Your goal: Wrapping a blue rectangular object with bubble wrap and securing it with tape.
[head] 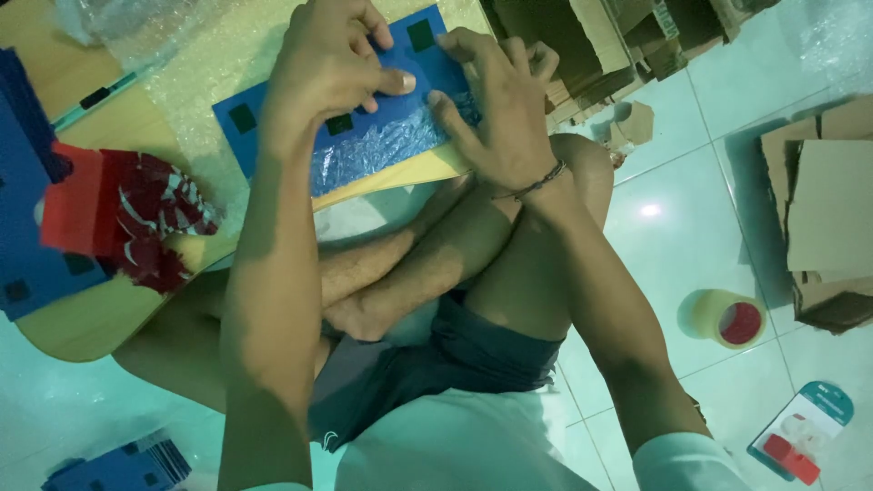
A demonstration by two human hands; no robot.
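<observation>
Both hands, left hand (332, 68) and right hand (496, 114), press flat on a blue board (382, 127) with dark square patches, half-covered in bubble wrap (386, 150), lying on the wooden bench (109, 314).

A tape roll (725, 317) lies right of centre; cardboard pieces (823, 214) far right; a blister pack (802, 442) lower right; a red block (77, 209) left.

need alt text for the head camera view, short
Seen from above, a seated person's left hand and right hand press bubble wrap onto a blue panel on a low wooden table. A tape roll lies on the tiled floor.
</observation>
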